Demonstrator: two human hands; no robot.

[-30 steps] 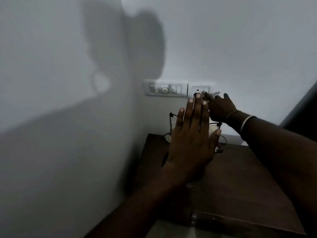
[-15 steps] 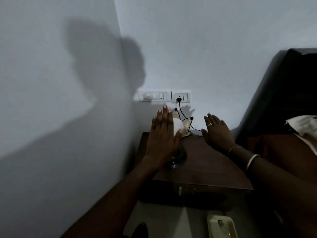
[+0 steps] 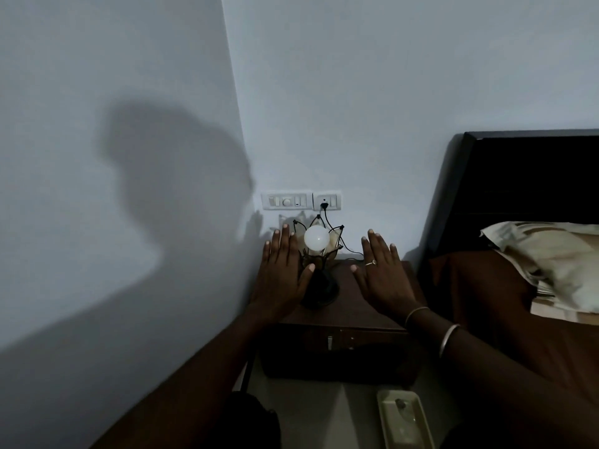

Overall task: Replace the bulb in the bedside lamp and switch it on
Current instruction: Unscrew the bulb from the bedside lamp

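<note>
Left hand (image 3: 281,280), right hand (image 3: 384,276): fingers flat, spread, empty, flanking lamp (image 3: 319,273) bulb (image 3: 316,238).

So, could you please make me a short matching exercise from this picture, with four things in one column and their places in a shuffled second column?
Things:
1. bulb
2. plug
3. left hand
4. pillow

Places:
A. on the bed, at the right
B. atop the lamp
C. just left of the lamp
D. in the wall socket

Pairs: 1-B, 2-D, 3-C, 4-A
</note>
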